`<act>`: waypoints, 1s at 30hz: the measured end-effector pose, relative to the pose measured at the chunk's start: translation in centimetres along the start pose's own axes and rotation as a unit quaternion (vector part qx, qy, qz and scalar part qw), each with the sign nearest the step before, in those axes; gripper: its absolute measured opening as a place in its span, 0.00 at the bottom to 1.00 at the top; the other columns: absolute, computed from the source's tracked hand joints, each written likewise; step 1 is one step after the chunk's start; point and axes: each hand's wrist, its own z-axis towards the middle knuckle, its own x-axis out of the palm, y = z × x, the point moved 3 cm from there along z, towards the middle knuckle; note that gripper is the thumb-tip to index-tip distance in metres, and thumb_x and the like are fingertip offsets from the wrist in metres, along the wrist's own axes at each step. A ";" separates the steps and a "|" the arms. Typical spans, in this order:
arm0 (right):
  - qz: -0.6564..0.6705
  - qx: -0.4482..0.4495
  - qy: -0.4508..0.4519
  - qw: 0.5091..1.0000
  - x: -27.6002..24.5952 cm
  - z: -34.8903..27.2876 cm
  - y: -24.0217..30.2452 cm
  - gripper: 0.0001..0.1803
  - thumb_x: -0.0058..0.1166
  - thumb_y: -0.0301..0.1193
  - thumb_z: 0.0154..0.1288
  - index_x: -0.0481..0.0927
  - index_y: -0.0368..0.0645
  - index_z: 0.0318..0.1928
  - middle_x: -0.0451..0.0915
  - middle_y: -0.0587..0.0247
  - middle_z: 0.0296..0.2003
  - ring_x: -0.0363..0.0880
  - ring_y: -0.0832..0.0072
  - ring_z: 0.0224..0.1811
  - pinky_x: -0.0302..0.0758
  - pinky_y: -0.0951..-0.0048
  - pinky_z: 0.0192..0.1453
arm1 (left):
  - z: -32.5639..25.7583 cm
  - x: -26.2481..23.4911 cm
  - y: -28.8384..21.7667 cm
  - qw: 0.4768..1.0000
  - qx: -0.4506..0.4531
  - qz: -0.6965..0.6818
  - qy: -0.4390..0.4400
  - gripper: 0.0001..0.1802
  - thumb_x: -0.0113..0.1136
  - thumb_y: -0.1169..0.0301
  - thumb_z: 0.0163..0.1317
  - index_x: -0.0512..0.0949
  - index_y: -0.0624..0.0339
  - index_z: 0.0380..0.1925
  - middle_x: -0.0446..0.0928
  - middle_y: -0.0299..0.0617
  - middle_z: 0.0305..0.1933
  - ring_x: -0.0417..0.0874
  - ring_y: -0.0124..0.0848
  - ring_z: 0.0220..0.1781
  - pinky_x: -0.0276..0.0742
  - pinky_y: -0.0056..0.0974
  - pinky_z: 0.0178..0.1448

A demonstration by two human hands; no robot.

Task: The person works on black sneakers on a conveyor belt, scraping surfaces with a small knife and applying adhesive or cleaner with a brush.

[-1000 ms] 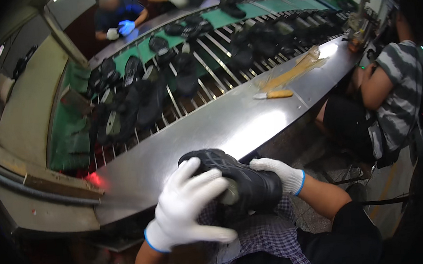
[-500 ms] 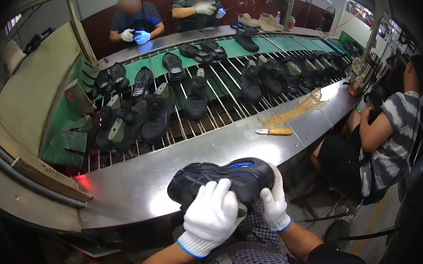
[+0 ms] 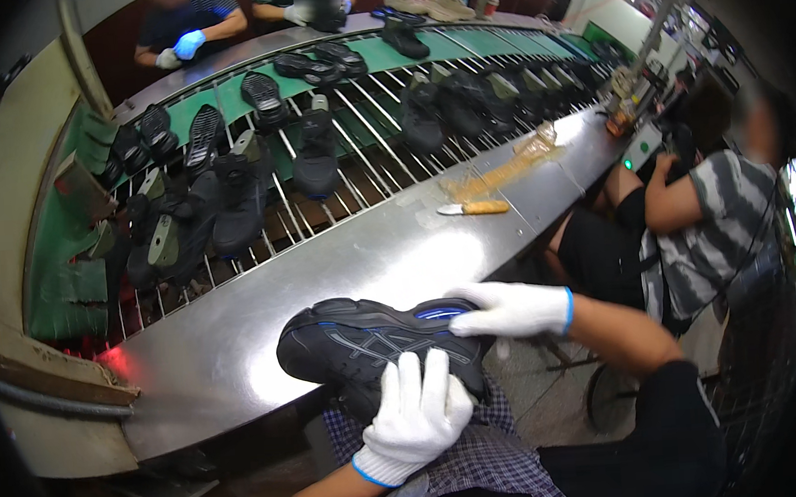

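Note:
A black sports shoe with blue trim (image 3: 358,344) lies on its side over my lap, at the near edge of the steel counter (image 3: 263,304). My left hand (image 3: 414,414), in a white glove, presses against the shoe's underside from below. My right hand (image 3: 511,308), also gloved in white, grips the heel end. The toe points to the left.
Several dark shoes (image 3: 238,200) ride on a slatted conveyor (image 3: 363,149) beyond the counter. A small knife with a wooden handle (image 3: 474,208) lies on the steel next to a yellowish glue smear (image 3: 503,172). A seated person in a striped shirt (image 3: 710,217) is at right; other workers' gloved hands (image 3: 185,46) are across the line.
The shoe has been turned from a bunched, upright hold to lying sideways. My right hand slid to the heel and my left hand went under the sole.

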 end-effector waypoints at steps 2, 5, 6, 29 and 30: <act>-0.134 0.032 0.061 0.989 -0.5 0.6 3.7 0.48 0.57 0.59 0.76 0.60 0.40 0.81 0.80 0.42 0.60 0.87 0.69 0.34 0.81 0.76 0.25 | -0.6 -0.5 0.1 1.000 -0.012 -0.002 0.018 0.17 0.65 0.70 0.66 0.69 0.67 0.45 0.82 0.60 0.48 0.83 0.49 0.36 0.82 0.49 0.37; -0.287 -0.119 0.093 0.946 -0.4 4.9 4.2 0.46 0.54 0.63 0.75 0.70 0.40 0.77 0.80 0.39 0.64 0.87 0.65 0.54 0.86 0.70 0.48 | -1.6 -1.5 0.3 1.000 0.003 -0.012 -0.014 0.18 0.68 0.71 0.61 0.70 0.66 0.44 0.82 0.57 0.49 0.84 0.49 0.37 0.84 0.47 0.38; -0.293 -0.167 0.086 0.938 -0.1 6.2 4.2 0.44 0.55 0.63 0.75 0.74 0.40 0.75 0.81 0.41 0.64 0.84 0.66 0.59 0.81 0.68 0.59 | -1.9 -1.9 0.6 1.000 0.002 -0.018 -0.014 0.18 0.68 0.72 0.59 0.70 0.66 0.44 0.82 0.57 0.50 0.85 0.50 0.39 0.85 0.48 0.39; 0.467 -0.224 -0.262 0.814 -23.3 8.5 -5.3 0.21 0.53 0.47 0.72 0.83 0.47 0.54 0.88 0.60 0.44 0.89 0.65 0.43 0.88 0.60 0.47 | -4.5 -8.3 24.6 0.955 -0.219 0.198 -0.001 0.33 0.78 0.59 0.55 0.81 0.65 0.58 0.83 0.55 0.59 0.82 0.56 0.65 0.76 0.55 0.72; 0.492 -0.227 -0.301 0.785 -24.8 8.8 -6.5 0.21 0.54 0.48 0.72 0.83 0.48 0.54 0.88 0.61 0.43 0.89 0.66 0.42 0.87 0.60 0.47 | -4.8 -8.5 27.0 0.949 -0.245 0.199 0.020 0.33 0.78 0.58 0.56 0.80 0.64 0.58 0.82 0.55 0.59 0.81 0.55 0.65 0.75 0.54 0.72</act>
